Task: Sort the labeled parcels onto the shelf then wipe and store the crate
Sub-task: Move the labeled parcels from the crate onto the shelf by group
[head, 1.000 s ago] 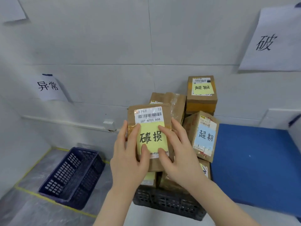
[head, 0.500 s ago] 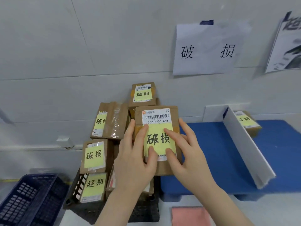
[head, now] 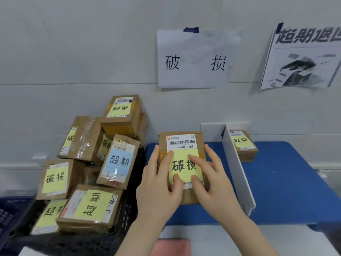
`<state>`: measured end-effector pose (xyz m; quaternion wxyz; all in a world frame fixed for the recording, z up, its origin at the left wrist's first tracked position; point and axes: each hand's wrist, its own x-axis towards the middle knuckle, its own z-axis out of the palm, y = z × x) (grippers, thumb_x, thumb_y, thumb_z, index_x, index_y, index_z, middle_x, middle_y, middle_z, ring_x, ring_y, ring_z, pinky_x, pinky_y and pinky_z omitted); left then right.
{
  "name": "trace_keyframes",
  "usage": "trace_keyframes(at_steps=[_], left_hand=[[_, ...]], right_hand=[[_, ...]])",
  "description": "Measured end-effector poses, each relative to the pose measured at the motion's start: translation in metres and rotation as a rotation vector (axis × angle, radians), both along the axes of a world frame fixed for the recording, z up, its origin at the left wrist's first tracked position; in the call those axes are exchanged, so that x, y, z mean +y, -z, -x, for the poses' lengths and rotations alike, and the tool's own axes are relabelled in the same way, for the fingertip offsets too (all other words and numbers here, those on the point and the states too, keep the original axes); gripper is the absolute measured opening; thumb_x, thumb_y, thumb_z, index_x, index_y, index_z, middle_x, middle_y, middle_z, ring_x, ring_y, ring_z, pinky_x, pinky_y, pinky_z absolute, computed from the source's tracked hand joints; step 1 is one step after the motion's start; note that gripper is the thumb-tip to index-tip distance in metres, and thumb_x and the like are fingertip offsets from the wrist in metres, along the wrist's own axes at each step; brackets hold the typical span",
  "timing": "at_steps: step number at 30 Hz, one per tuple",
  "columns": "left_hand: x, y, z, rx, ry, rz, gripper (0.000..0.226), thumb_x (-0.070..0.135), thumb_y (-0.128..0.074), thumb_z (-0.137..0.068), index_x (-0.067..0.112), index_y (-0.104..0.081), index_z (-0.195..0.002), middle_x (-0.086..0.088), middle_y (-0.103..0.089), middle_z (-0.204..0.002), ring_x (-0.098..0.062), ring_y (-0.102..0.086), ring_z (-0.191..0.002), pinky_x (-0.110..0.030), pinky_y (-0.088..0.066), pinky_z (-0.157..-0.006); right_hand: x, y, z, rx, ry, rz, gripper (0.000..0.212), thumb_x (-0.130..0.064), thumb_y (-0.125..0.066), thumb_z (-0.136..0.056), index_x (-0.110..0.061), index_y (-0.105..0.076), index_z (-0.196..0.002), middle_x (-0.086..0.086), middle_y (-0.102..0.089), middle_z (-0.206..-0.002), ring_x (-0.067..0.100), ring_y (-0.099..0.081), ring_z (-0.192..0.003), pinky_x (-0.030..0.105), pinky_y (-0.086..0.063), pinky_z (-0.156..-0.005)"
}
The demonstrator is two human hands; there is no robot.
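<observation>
A brown parcel [head: 181, 143] with a yellow note reading 破损 is over the left section of the blue shelf surface [head: 287, 182], under the wall sign 破损 [head: 195, 60]. My left hand [head: 160, 183] and my right hand [head: 214, 183] hold it from both sides, thumbs pressed on the note. The black crate [head: 132, 204] at the left is piled with several labeled parcels, such as one with a blue 超期 note [head: 118, 161]. Beyond the white divider [head: 238, 169], a parcel [head: 243, 145] marked 超期 lies on the shelf.
A second wall sign [head: 302, 58] hangs at the upper right. A pink cloth [head: 171, 247] lies at the bottom edge on the white ledge. A dark blue crate [head: 7, 218] shows at the far left.
The view has swung right. Both hands carried the 破损 parcel from above the crate pile to the right, over the blue shelf surface.
</observation>
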<state>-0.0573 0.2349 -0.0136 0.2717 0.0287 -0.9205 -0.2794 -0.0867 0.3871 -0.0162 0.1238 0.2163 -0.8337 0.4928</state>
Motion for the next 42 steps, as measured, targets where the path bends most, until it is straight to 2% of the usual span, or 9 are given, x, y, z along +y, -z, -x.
trace_keyframes(at_steps=[5, 11, 17, 22, 29, 32, 35, 39, 42], left_hand=[[0.007, 0.01, 0.019, -0.035, 0.039, 0.016, 0.057, 0.048, -0.035, -0.08, 0.036, -0.044, -0.135, 0.013, -0.023, -0.155, -0.003, -0.04, -0.116, -0.02, -0.045, -0.062], [0.002, 0.018, 0.044, -0.107, 0.119, 0.049, 0.06, 0.052, -0.028, -0.08, 0.04, -0.035, -0.139, 0.02, -0.01, -0.156, -0.001, -0.033, -0.121, -0.018, -0.044, -0.066], [0.006, 0.029, 0.063, -0.197, 0.163, 0.051, 0.055, 0.045, -0.04, -0.088, 0.042, -0.03, -0.141, 0.021, -0.004, -0.156, -0.001, -0.033, -0.119, -0.027, -0.051, -0.071], [0.026, 0.044, 0.076, -0.322, 0.178, 0.036, 0.057, 0.037, -0.045, -0.091, 0.041, -0.025, -0.144, 0.02, 0.003, -0.157, -0.005, -0.029, -0.124, -0.021, -0.04, -0.074], [0.052, 0.074, 0.097, -0.436, 0.194, -0.032, 0.057, 0.034, -0.044, -0.092, 0.039, -0.023, -0.145, 0.018, 0.005, -0.157, -0.008, -0.029, -0.131, -0.023, -0.043, -0.082], [0.063, 0.098, 0.103, -0.526, 0.206, -0.086, 0.058, 0.033, -0.042, -0.093, 0.037, -0.022, -0.147, 0.019, 0.007, -0.157, -0.01, -0.035, -0.128, -0.025, -0.046, -0.085], [0.071, 0.117, 0.111, -0.584, 0.223, -0.129, 0.057, 0.031, -0.043, -0.092, 0.037, -0.024, -0.145, 0.025, 0.007, -0.155, -0.008, -0.039, -0.125, -0.027, -0.049, -0.083], [0.08, 0.131, 0.126, -0.617, 0.225, -0.13, 0.049, 0.031, -0.045, -0.092, 0.038, -0.034, -0.139, 0.028, 0.0, -0.154, -0.004, -0.049, -0.113, -0.028, -0.052, -0.076], [0.083, 0.133, 0.145, -0.632, 0.221, -0.194, 0.046, 0.027, -0.048, -0.092, 0.037, -0.038, -0.136, 0.032, -0.004, -0.151, -0.002, -0.052, -0.106, -0.03, -0.052, -0.074]], right_hand=[[0.01, 0.009, 0.013, -0.075, 0.016, 0.026, 0.047, -0.015, -0.058, -0.09, -0.044, -0.05, -0.127, -0.026, -0.016, -0.151, 0.0, -0.042, -0.127, 0.017, -0.053, -0.078], [0.008, 0.017, 0.026, -0.139, 0.09, 0.02, 0.046, -0.018, -0.058, -0.091, -0.046, -0.049, -0.127, -0.029, -0.014, -0.15, -0.002, -0.043, -0.126, 0.015, -0.052, -0.078], [0.014, 0.033, 0.04, -0.191, 0.14, 0.004, 0.045, -0.02, -0.058, -0.091, -0.045, -0.049, -0.127, -0.029, -0.013, -0.15, -0.002, -0.046, -0.122, 0.017, -0.053, -0.077], [0.032, 0.05, 0.056, -0.271, 0.143, -0.043, 0.043, -0.019, -0.058, -0.091, -0.043, -0.049, -0.126, -0.029, -0.014, -0.15, -0.003, -0.049, -0.117, 0.012, -0.051, -0.072], [0.06, 0.073, 0.089, -0.392, 0.154, -0.168, 0.043, -0.018, -0.056, -0.091, -0.037, -0.049, -0.129, -0.021, -0.017, -0.151, -0.029, -0.038, -0.105, 0.012, -0.048, -0.076], [0.066, 0.091, 0.1, -0.482, 0.161, -0.245, 0.046, -0.017, -0.056, -0.089, -0.034, -0.049, -0.132, -0.016, -0.015, -0.154, -0.01, -0.049, -0.1, 0.009, -0.046, -0.073], [0.071, 0.104, 0.11, -0.522, 0.169, -0.318, 0.048, -0.016, -0.054, -0.09, -0.029, -0.047, -0.136, -0.012, -0.014, -0.155, -0.001, -0.048, -0.108, 0.006, -0.043, -0.073], [0.077, 0.112, 0.129, -0.532, 0.17, -0.391, 0.048, -0.011, -0.05, -0.093, -0.022, -0.045, -0.139, -0.007, -0.017, -0.155, 0.01, -0.039, -0.129, 0.014, -0.041, -0.095], [0.076, 0.114, 0.149, -0.524, 0.157, -0.473, 0.051, -0.009, -0.049, -0.093, -0.02, -0.042, -0.142, -0.003, -0.02, -0.154, 0.018, -0.032, -0.133, 0.024, -0.034, -0.108]])
